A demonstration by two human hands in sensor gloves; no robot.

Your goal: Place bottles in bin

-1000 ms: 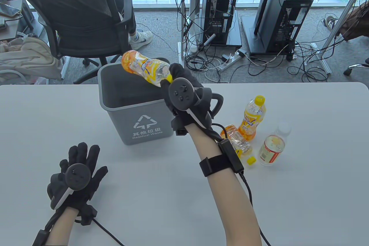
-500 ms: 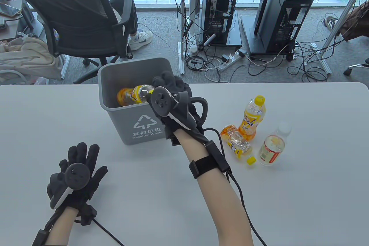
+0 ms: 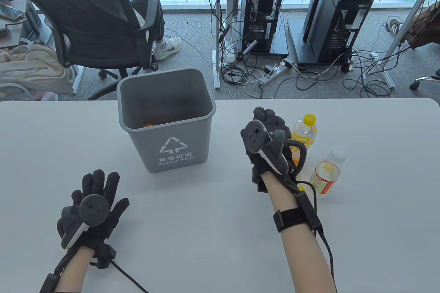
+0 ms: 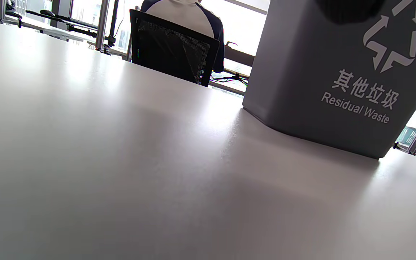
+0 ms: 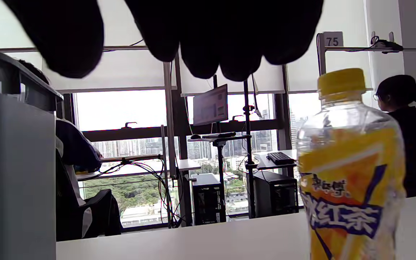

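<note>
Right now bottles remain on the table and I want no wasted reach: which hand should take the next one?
Right hand: it hovers beside the yellow-capped bottle. Left hand rests beyond the bin.

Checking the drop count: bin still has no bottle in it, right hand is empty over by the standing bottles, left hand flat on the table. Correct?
Not quite. The bin is not empty: the table view shows an orange bottle low inside it. The rest holds: the right hand holds nothing beside the standing bottles, and the left hand lies flat on the table.
</note>
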